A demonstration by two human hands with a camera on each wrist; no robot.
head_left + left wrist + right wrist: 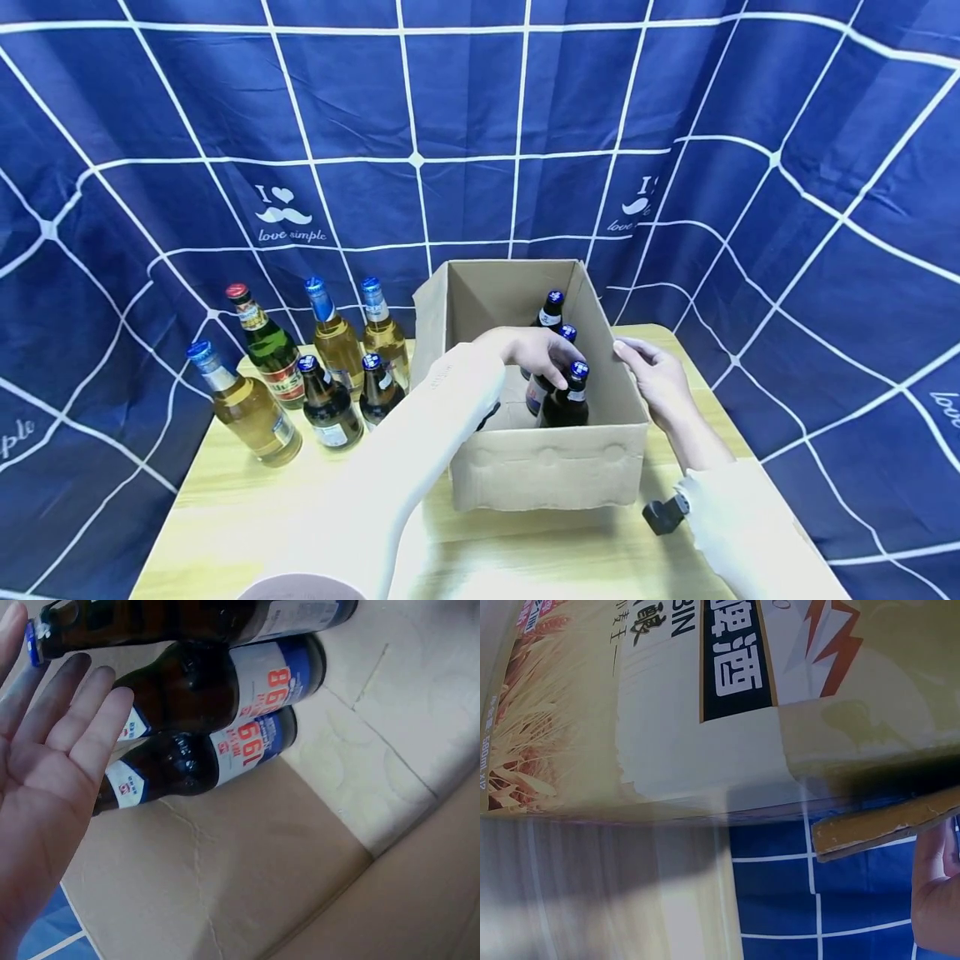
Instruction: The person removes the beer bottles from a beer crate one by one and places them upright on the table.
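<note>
Beer bottles point(566, 410) (three, blue-capped) inside cardboard box point(547, 471), just right of frame centre, with left hand point(528, 348) loose-fingered beside the nearest and right hand point(660, 379) clamped on the box.

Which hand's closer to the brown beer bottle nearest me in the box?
Left. The left hand is inside the cardboard box, close beside the neck of that brown beer bottle; the right hand is farther off, at the box's right rim.

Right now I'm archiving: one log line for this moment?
Left hand: at bottle neck; Right hand: touching carton; Carton: three bottles visible; Table: six bottles
</note>
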